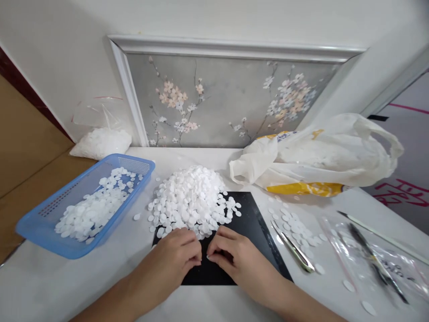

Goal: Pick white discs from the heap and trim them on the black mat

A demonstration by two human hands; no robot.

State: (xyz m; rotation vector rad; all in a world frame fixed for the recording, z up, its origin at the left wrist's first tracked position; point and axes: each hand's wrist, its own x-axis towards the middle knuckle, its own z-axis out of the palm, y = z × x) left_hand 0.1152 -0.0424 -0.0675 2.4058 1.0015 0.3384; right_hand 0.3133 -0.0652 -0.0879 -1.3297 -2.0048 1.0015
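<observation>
A heaped pile of small white round discs (191, 197) covers the back of a black mat (248, 210). My left hand (179, 252) is over the mat's front left, its fingers curled and pressed together; what they hold, if anything, is hidden. Facing it, a short gap away, my right hand (239, 255) has thumb and forefinger pinched. A tiny white spot shows at that pinch, too small to tell as a disc or a nail. Both hands are just in front of the pile.
On the left stands a blue plastic basket (134, 197) holding more discs, with a bag of white pieces (102, 141) behind. Tweezers (295, 250) lie right of the mat beside scattered discs (296, 228). A white plastic bag (321, 152), a pen-like tool (372, 255) and clear bags (355, 268) are farther right.
</observation>
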